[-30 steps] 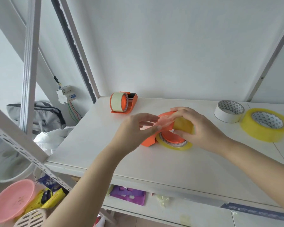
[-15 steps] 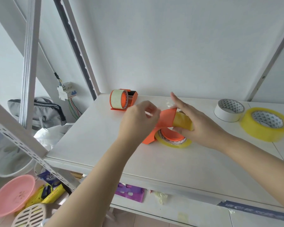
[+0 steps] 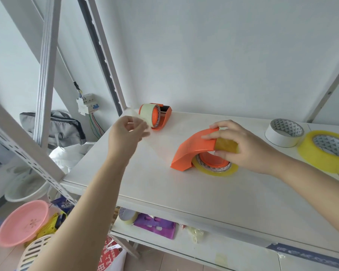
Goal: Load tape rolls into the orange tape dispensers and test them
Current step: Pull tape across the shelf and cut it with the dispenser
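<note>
An orange tape dispenser lies on its side on the white shelf, with a yellowish clear tape roll on its hub. My right hand grips the dispenser and roll from above. My left hand is raised to the left of it, pinching a strip of clear tape between its fingertips. A second orange dispenser, loaded with a pale roll, stands at the back of the shelf just behind my left hand.
A white tape roll and a large yellow tape roll lie at the right of the shelf. The lower shelf holds a small tape roll and purple packaging. A pink bowl and a slanted metal rack post are at left.
My left hand has pulled away from the dispenser, up and to the left, drawing out a strip of clear tape. My right hand keeps its hold on the dispenser.
</note>
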